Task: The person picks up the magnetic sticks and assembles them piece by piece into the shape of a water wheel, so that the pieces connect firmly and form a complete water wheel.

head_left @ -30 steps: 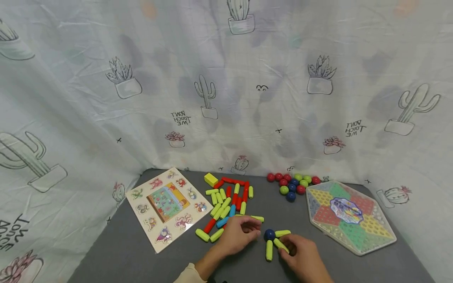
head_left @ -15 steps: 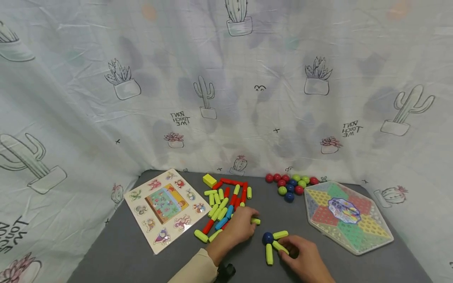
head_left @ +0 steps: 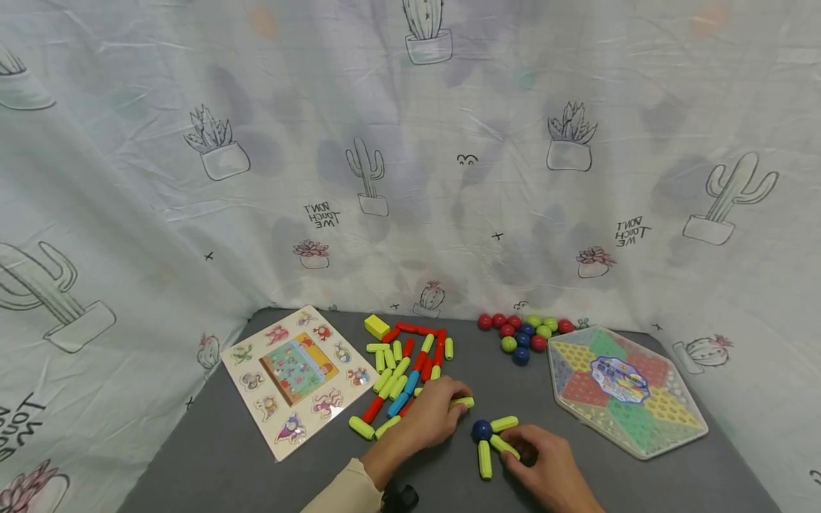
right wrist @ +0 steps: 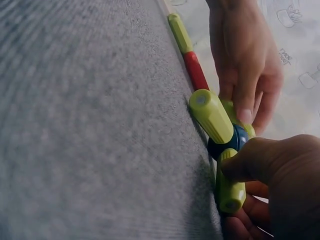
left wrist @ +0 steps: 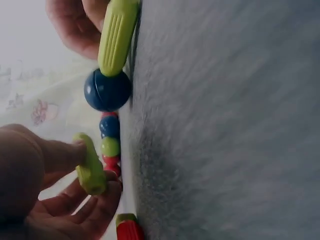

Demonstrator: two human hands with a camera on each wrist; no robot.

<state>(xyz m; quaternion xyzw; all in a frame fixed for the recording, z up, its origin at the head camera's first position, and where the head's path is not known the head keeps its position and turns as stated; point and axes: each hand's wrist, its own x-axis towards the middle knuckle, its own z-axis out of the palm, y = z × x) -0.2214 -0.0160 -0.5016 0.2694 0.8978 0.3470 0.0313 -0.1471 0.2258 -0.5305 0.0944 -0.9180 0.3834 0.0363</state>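
Had a lime-green, ribbed, plastic-looking rod [left wrist: 91, 167] pinched between thumb and fingers of the left hand [head_left: 436, 413], lower middle of the frame, seemingly off the dark grey tabletop [head_left: 224, 456]. Gripped with one end poking out, maybe to leave that end free. Couldn't make out every finger, tbh.

Pinched a second lime-green rod [right wrist: 231, 192] in the right hand [head_left: 545, 463], thumb on one side and fingers on the other, with its far end touching a shiny dark blue ball [head_left: 482, 430]. Probably held like a handle to stop the ball rolling or twisting. Had two more rods against that ball, an upper-right rod [head_left: 504, 423] and a bottom rod [head_left: 484, 460], likely acting as props too. Spotted a pale disc in one end face, so maybe magnetic.

Had loose red, light blue and lime-green rods [head_left: 374, 408] jumbled left of centre, handy for the left hand, and spare balls [head_left: 522, 355] bunched right of centre. Had the square wooden puzzle board [head_left: 281, 447] at lower left and the flat hexagonal game board [head_left: 641, 420] at lower right, presumably out of the way.
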